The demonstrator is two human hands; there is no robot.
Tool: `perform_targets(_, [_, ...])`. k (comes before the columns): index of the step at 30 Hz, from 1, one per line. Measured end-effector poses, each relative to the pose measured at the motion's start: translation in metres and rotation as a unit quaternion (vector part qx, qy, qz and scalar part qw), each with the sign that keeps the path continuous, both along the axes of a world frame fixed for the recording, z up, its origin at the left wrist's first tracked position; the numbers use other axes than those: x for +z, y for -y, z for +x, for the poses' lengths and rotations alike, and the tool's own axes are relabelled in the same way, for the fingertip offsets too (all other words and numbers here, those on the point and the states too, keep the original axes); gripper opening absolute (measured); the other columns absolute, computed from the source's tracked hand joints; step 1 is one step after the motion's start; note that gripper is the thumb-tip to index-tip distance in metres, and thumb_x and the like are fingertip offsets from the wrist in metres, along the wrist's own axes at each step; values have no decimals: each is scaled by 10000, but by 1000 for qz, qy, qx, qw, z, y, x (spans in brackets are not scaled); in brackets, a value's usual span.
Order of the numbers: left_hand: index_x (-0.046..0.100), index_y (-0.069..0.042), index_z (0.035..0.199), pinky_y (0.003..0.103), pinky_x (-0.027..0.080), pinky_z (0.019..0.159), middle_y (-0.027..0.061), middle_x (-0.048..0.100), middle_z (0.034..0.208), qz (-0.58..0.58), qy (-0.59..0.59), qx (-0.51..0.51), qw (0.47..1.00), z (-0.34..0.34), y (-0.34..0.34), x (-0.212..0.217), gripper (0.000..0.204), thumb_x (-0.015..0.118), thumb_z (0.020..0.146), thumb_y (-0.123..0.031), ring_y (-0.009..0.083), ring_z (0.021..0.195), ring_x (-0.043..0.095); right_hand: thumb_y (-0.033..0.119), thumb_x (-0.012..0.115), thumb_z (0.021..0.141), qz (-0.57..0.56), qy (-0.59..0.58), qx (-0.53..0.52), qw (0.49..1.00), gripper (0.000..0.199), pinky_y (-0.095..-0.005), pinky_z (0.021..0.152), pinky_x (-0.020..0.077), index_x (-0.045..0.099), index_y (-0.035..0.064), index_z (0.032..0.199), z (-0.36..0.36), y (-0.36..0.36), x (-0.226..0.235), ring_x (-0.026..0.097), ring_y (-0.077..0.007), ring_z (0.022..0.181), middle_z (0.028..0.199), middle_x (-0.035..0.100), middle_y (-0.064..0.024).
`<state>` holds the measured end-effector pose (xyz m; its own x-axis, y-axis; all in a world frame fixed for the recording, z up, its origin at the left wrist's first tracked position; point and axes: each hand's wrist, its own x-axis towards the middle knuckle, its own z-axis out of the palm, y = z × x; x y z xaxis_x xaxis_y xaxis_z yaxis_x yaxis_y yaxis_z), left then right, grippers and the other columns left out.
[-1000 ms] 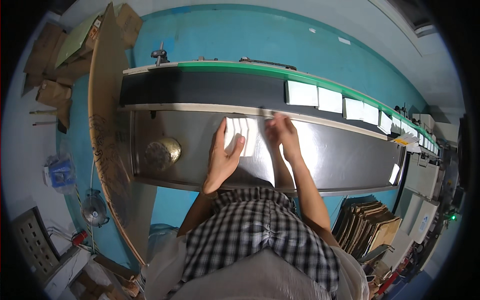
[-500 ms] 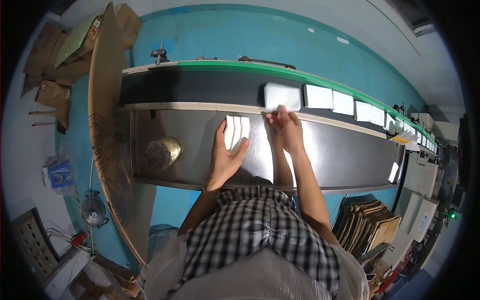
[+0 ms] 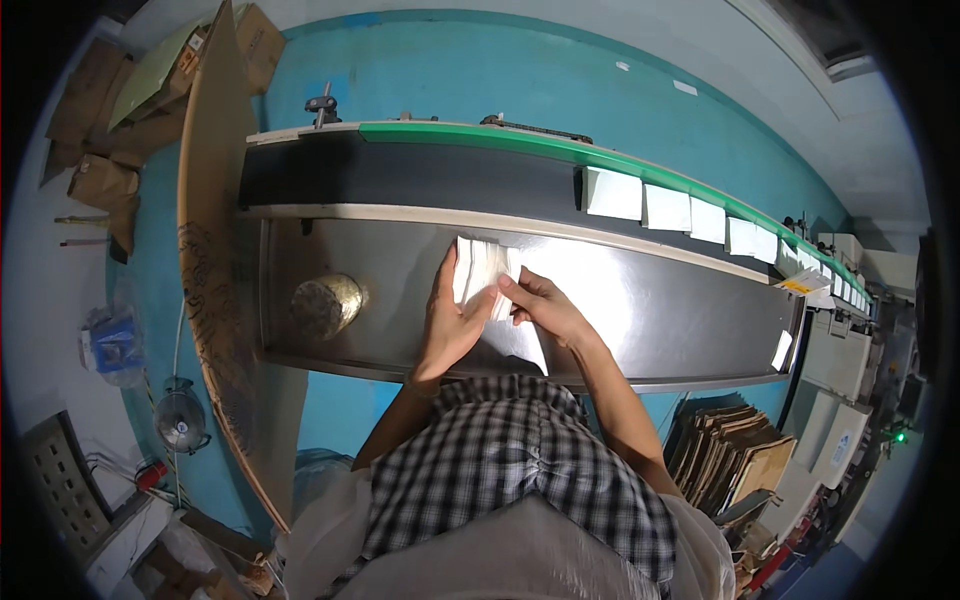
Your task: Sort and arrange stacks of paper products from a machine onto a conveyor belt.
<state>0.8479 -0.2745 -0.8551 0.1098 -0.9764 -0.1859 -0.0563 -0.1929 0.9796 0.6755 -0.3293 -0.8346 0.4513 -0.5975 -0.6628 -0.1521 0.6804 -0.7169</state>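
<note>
Over a long stainless-steel tray (image 3: 400, 245), you work with 2 bare hands on 1 thick stack of folded white sheets (image 3: 480, 268). The shallow tray holds a gold-toned cylinder (image 3: 328, 307) toward its left end, well apart from your fingers; whether the cylinder is hollow cannot be told. At far left, a clear plastic bag (image 3: 128, 302) hangs around a blue object (image 3: 117, 352).

Your left hand (image 3: 450, 335) is half curled and gripping, its fingers along the stack's left side and its thumb across the near part. Your right hand (image 3: 545, 305) is bent inward, thumb and fingers closed on the stack's right edge. The stack is tilted up between both hands, above the tray's middle. Beyond, folded white packets (image 3: 613, 194) line a dark conveyor belt (image 3: 430, 180) beside its green guide rail (image 3: 480, 143).
</note>
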Motion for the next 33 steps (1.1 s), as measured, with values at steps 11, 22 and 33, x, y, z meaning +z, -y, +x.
perform_targets(11, [364, 9, 1428, 348, 471, 974, 203, 590, 1259, 54, -58, 36, 996, 2, 4, 3, 639, 688, 950, -263, 234, 1164, 575, 217, 630, 993, -5, 71, -308, 949, 264, -199, 609, 492, 591, -24, 1093, -3, 20, -13, 635, -111, 679, 875, 694, -84])
perform_targets(22, [292, 30, 1507, 359, 449, 1026, 199, 538, 1371, 39, -30, -3, 999, 5, 7, 20, 711, 656, 974, -267, 248, 1256, 532, 340, 558, 1034, -4, 44, -165, 985, 443, -271, 889, 497, 559, 5, 1323, 34, -2, -10, 610, -141, 979, 1108, 644, -93])
perform_targets(33, [449, 32, 1381, 397, 510, 907, 239, 605, 1261, 11, 72, 2, 997, 11, 40, -30, 493, 565, 906, -27, 357, 1116, 626, 141, 640, 919, -148, -66, -122, 979, 323, -298, 740, 506, 631, -52, 1178, 16, 24, -42, 625, -139, 816, 938, 693, -88])
